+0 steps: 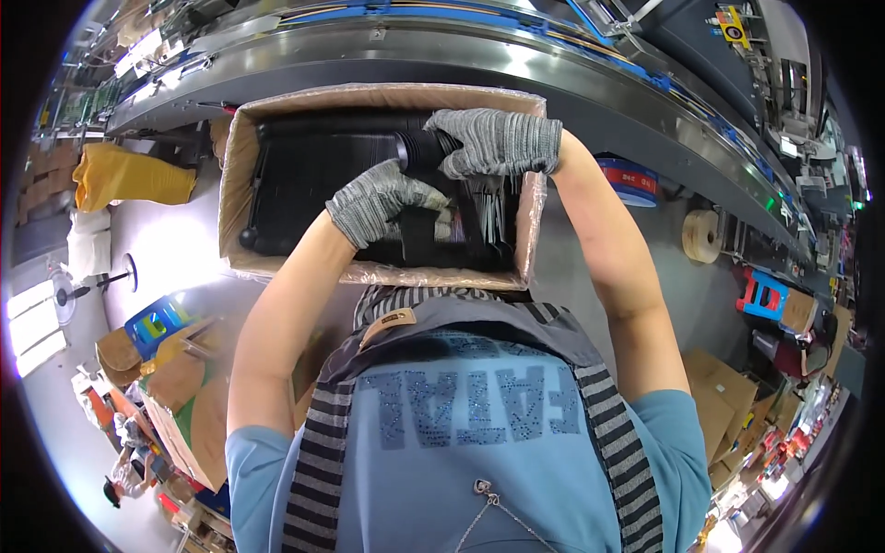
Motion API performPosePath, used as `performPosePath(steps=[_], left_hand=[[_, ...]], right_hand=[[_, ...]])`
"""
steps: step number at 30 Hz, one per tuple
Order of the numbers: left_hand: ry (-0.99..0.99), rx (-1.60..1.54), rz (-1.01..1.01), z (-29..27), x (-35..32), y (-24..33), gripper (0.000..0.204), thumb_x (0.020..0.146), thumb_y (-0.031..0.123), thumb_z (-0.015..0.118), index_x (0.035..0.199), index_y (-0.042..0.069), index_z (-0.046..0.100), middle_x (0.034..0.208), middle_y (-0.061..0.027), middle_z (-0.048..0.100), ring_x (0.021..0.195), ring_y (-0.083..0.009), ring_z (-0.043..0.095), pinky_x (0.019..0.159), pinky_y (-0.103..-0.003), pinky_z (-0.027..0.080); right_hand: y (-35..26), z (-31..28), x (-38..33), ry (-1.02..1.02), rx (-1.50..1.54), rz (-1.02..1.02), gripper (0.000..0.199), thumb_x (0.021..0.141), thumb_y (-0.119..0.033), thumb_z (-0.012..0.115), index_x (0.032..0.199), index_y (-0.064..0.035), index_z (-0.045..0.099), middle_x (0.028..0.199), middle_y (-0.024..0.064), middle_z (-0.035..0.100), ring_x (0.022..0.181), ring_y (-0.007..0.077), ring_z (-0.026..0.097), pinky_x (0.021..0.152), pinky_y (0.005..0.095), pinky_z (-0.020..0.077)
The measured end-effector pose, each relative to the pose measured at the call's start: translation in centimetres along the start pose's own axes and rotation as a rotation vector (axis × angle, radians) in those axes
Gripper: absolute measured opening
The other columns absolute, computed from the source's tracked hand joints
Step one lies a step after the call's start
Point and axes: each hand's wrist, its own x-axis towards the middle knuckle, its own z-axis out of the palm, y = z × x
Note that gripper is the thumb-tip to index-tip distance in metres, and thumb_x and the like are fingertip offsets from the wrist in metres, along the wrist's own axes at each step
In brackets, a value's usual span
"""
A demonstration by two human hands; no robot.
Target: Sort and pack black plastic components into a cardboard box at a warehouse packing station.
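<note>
A cardboard box (230,184) lined with clear plastic stands in front of me, holding many black parts (313,175) laid close together. My right hand (498,141), in a grey knit glove, is closed round a short black ribbed cylindrical part (421,149) above the contents. Just below it and to the left, my left hand (378,201), gloved alike, reaches over the box. Its fingers stretch toward the right, apart from the thumb, near a dark strip-like piece (419,238). Thin upright pieces (493,217) show at the box's right end. The left fingertips' contact is partly hidden.
A metal conveyor line (415,51) runs along the far side, beyond the box. A yellow sack (129,177) and a fan (69,288) are at left. To the right are a red-and-blue round container (629,182), a tape roll (702,236) and cardboard (714,396).
</note>
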Motion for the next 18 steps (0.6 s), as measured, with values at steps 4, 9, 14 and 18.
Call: performPosePath(steps=[4,9,14,18], left_hand=[[-0.13,-0.112,0.056,0.0,0.5,0.3,0.044,0.074,-0.005,0.067,0.117,-0.004,0.053,0.101,-0.0178,0.063,0.09,-0.0332,0.066,0.084,-0.045,0.056],[0.011,0.236,0.123,-0.3,1.3,0.4,0.039,0.075,-0.001,0.07,0.111,-0.003,0.057,0.093,-0.0146,0.065,0.081,-0.0266,0.067,0.077,-0.038,0.057],[-0.106,0.393,0.527,-0.5,2.3,-1.0,0.034,0.077,-0.004,0.063,0.11,0.0,0.058,0.103,-0.0059,0.064,0.096,-0.0167,0.061,0.086,-0.03,0.05],[-0.03,0.871,0.747,-0.7,5.1,-2.9,0.042,0.065,0.007,0.077,0.105,0.003,0.063,0.111,-0.0072,0.062,0.105,-0.0161,0.056,0.094,-0.032,0.044]], right_hand=[[0.9,0.7,0.4,0.048,0.257,-0.059,0.051,0.079,-0.022,0.064,0.126,-0.0067,0.05,0.109,0.0146,0.062,0.102,0.0263,0.061,0.091,0.0334,0.0471],[1.5,1.5,0.3,0.262,0.335,-0.197,0.049,0.079,-0.029,0.066,0.119,-0.0048,0.052,0.106,0.0173,0.062,0.1,0.0306,0.06,0.088,0.0364,0.0462],[-2.1,2.1,-1.1,0.593,-0.023,-0.341,0.045,0.074,-0.037,0.065,0.105,-0.0052,0.059,0.094,0.0165,0.062,0.089,0.0339,0.061,0.079,0.041,0.0494],[-0.6,3.6,-2.8,0.644,-0.148,-0.273,0.026,0.078,-0.032,0.06,0.088,-0.0084,0.062,0.087,0.0129,0.062,0.078,0.0327,0.061,0.07,0.0422,0.0491]])
